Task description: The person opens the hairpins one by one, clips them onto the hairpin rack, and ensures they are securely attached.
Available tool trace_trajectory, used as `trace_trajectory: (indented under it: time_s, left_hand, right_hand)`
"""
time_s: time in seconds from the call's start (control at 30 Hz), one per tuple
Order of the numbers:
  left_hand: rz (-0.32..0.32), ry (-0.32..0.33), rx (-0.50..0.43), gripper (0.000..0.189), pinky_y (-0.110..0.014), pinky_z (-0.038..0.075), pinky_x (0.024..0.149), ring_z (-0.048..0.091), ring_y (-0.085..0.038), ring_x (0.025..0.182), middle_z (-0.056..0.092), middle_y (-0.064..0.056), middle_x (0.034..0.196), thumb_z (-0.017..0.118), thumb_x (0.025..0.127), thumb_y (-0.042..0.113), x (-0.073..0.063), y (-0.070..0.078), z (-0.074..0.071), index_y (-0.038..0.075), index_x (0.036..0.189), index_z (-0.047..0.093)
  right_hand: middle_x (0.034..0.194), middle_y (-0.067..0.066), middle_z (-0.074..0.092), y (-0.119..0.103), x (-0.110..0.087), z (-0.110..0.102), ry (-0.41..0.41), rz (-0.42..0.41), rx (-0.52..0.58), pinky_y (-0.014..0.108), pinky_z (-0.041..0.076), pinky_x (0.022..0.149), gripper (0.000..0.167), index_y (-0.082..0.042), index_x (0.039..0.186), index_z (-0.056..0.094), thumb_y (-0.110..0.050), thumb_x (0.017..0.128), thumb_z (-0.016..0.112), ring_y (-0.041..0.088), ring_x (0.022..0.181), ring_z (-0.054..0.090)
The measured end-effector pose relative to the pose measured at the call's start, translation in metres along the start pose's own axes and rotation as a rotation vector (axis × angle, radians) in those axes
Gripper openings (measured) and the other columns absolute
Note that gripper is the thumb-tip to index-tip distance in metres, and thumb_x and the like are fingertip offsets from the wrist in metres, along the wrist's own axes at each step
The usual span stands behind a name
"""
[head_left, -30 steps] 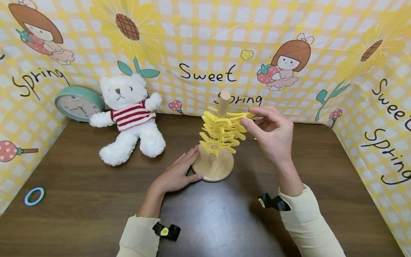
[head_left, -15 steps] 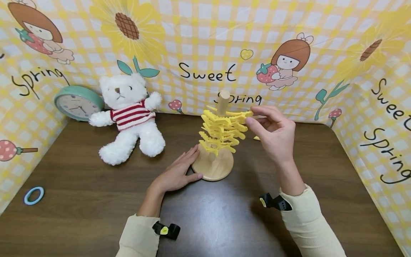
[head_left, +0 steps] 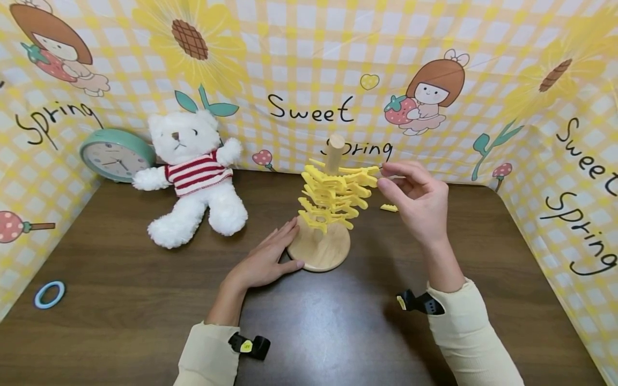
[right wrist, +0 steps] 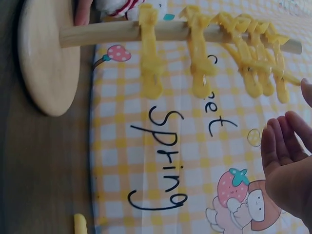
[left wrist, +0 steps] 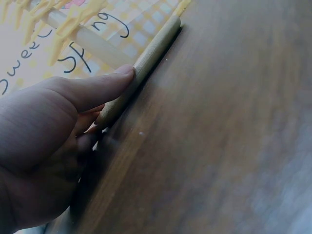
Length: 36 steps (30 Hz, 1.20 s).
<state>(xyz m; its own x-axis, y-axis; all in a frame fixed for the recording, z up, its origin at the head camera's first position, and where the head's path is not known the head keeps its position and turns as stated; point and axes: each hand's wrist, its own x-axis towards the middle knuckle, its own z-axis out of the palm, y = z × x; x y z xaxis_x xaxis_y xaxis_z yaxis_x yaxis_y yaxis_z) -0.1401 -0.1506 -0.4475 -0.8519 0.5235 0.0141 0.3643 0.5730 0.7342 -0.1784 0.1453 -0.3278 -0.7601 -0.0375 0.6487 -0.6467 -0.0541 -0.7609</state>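
Observation:
Yellow plastic clothes pegs (head_left: 333, 185) are clipped in a stack along an upright wooden post (head_left: 335, 153) on a round wooden base (head_left: 321, 254). My left hand (head_left: 265, 262) rests at the base's left rim, its fingers straight and its thumb over the front edge; the left wrist view shows the thumb (left wrist: 105, 90) against the rim. Beside the top peg's outer end is my right hand (head_left: 417, 198), thumb and forefinger parted, with nothing between them. In the right wrist view the pegs (right wrist: 197, 53) hang at several heights, and the thumb (right wrist: 306, 90) is close to the top one.
Another yellow peg (head_left: 389, 208) lies on the brown table (head_left: 145, 300), partly behind my right hand. A white teddy bear (head_left: 190, 177) and a green clock (head_left: 118, 155) lean at the back left. A light blue ring (head_left: 49, 295) lies at the far left. Patterned cloth walls surround the table.
My right hand has let go of the top peg and drawn a little to the right, uncovering more of the peg on the table. My left hand has stayed at the base.

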Motion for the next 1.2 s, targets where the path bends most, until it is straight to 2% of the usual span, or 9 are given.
trace_trajectory:
  time_s: [0.17, 0.5, 0.7, 0.9, 1.2]
  left_hand:
    - [0.002, 0.000, -0.001, 0.081, -0.045, 0.007, 0.125, 0.009, -0.029, 0.155, 0.010, -0.012, 0.169, 0.069, 0.098, 0.029, 0.000, 0.000, 0.001, -0.004, 0.158, 0.025]
    - [0.010, 0.006, -0.005, 0.081, -0.046, 0.007, 0.125, 0.009, -0.030, 0.155, 0.010, -0.012, 0.169, 0.069, 0.099, 0.029, 0.000, -0.001, 0.001, -0.005, 0.158, 0.025]
    - [0.007, 0.007, -0.003, 0.081, -0.046, 0.008, 0.125, 0.008, -0.029, 0.155, 0.011, -0.012, 0.169, 0.068, 0.099, 0.030, 0.000, -0.001, 0.001, -0.004, 0.158, 0.025]
    - [0.003, 0.008, -0.002, 0.082, -0.046, 0.008, 0.125, 0.008, -0.029, 0.155, 0.011, -0.012, 0.169, 0.069, 0.099, 0.031, -0.001, -0.001, 0.002, -0.003, 0.158, 0.024]
    - [0.000, 0.004, 0.001, 0.082, -0.045, 0.008, 0.125, 0.008, -0.028, 0.155, 0.011, -0.011, 0.169, 0.069, 0.098, 0.030, 0.000, -0.001, 0.002, -0.003, 0.158, 0.024]
  right_hand:
    - [0.103, 0.021, 0.069, 0.006, -0.002, -0.007, 0.006, 0.025, -0.047, 0.029, 0.057, 0.085, 0.023, 0.012, 0.106, 0.073, 0.013, 0.084, 0.075, 0.026, 0.094, 0.065]
    - [0.105, 0.022, 0.070, 0.022, 0.001, -0.027, 0.049, 0.099, -0.127, 0.025, 0.055, 0.086, 0.021, 0.011, 0.107, 0.074, 0.011, 0.086, 0.074, 0.021, 0.094, 0.067]
    - [0.106, 0.015, 0.073, 0.039, 0.002, -0.044, 0.079, 0.146, -0.149, 0.024, 0.056, 0.085, 0.022, 0.010, 0.107, 0.074, 0.011, 0.085, 0.075, 0.019, 0.096, 0.068]
    - [0.106, 0.015, 0.074, 0.055, 0.000, -0.058, 0.100, 0.221, -0.191, 0.021, 0.056, 0.085, 0.022, 0.009, 0.108, 0.074, 0.007, 0.086, 0.075, 0.015, 0.095, 0.070]
    - [0.106, 0.004, 0.075, 0.078, -0.001, -0.081, 0.079, 0.346, -0.260, 0.016, 0.054, 0.086, 0.031, 0.013, 0.117, 0.069, 0.002, 0.088, 0.076, 0.007, 0.096, 0.069]
